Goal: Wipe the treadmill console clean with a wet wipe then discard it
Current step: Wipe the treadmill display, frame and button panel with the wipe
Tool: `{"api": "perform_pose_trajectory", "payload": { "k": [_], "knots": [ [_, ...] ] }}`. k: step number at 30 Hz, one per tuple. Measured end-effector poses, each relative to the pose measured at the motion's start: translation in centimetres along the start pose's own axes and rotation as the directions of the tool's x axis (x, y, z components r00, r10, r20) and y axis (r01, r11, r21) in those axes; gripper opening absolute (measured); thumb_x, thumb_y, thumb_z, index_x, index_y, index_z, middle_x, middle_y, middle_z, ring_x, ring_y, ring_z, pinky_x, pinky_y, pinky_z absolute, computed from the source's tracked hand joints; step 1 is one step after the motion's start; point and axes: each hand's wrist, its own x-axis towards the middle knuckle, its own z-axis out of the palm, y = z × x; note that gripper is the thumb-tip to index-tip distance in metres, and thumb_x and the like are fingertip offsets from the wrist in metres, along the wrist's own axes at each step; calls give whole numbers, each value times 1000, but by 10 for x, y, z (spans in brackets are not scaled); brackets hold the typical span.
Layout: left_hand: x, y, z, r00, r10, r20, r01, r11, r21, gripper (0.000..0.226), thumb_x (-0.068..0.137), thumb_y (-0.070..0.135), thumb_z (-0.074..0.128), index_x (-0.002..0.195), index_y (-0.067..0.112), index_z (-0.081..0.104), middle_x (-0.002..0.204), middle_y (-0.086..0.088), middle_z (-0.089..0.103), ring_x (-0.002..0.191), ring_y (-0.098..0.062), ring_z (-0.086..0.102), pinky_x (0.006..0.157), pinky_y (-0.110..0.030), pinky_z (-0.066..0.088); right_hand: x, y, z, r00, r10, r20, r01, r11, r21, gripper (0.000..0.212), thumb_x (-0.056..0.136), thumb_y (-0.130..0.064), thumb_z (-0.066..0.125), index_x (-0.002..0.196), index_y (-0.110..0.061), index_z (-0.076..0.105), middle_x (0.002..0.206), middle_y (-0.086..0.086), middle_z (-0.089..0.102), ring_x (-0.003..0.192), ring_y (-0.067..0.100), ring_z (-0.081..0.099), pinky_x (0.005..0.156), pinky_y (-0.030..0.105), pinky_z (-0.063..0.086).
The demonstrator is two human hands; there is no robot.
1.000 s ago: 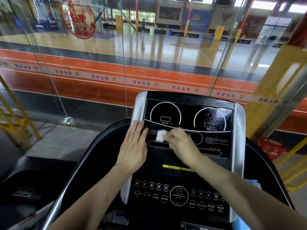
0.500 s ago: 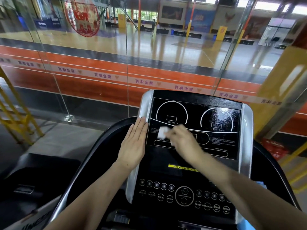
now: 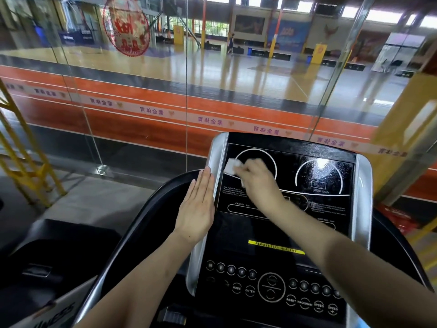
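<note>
Now our right hand (image 3: 257,183), pinching the wet wipe (image 3: 233,166), has climbed to the console's (image 3: 331,223) upper-left dial (image 3: 255,155), beside our flat, fingers-together left hand (image 3: 197,207); wiping continues.

Console (image 3: 319,162): wet wipe (image 3: 231,165) pressed on upper-left panel.

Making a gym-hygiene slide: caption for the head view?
Right hand rubs a wet wipe over the treadmill console display; left hand rests flat beside it.
</note>
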Motion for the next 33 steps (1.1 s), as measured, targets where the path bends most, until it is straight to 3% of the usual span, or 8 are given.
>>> {"api": "perform_pose_trajectory", "payload": {
  "k": [4,8,10,13,18,23,27,33],
  "knots": [
    [-1,1,2,1000,-4,-13,3,1000,-21,67,99,9,22,163,2,6,174,-15,-3,161,-25,-3,129,-48,18,-30,-9,11,977,-180,115,168,980,104,46,73,19,72,113,-3,73,92,9,61,86,30,57,69,40,56],
    [-1,1,2,1000,-7,-16,7,1000,-22,69,99,8,26,164,3,5,174,-14,-2,161,-25,-1,129,-48,17,35,-2,-2,997,83,-11,-82,995,64,16,94,-2,62,106,-8,71,95,11,57,87,28,55,71,39,43],
    [-1,1,2,1000,-6,-16,5,1000,-26,69,99,8,28,164,4,5,174,-14,-2,161,-24,-1,129,-48,17,50,-3,2,999,44,21,-46,996,77,23,100,-4,50,112,-11,69,103,12,56,95,28,52,77,38,37],
    [-1,1,3,1000,-7,-18,7,1000,-24,69,99,8,28,164,4,5,174,-13,-2,161,-24,0,129,-48,17,37,-8,6,998,70,-6,-70,996,60,24,105,-30,50,85,-17,56,93,-1,48,84,18,48,76,40,40],
    [-3,0,5,1000,-15,-24,14,1000,-23,69,98,7,28,164,4,7,174,-13,0,161,-24,1,129,-49,18,-9,-5,21,980,-182,86,186,982,-45,29,94,-6,56,122,-7,65,106,8,54,97,24,47,70,44,51],
    [-1,1,4,999,-26,-20,25,999,-21,69,98,10,23,164,5,5,174,-12,-1,161,-22,-1,130,-47,14,50,-2,-3,1000,18,-20,-18,1000,21,26,104,-39,50,93,-16,56,100,0,50,85,23,50,73,39,38],
    [-4,-1,4,999,-21,-32,20,999,-32,69,96,8,20,164,6,7,174,-13,3,161,-21,1,130,-45,13,16,-15,16,1000,11,16,-12,995,103,30,103,-35,44,101,-10,61,99,1,47,86,22,43,72,35,37],
    [-9,-9,5,1000,-6,-6,6,1000,-6,67,103,12,27,165,9,2,174,-10,-1,161,-20,0,130,-46,10,-75,-35,37,966,-222,136,203,969,138,35,89,5,54,121,-4,65,97,9,52,90,28,50,75,39,51]
  ]
}}
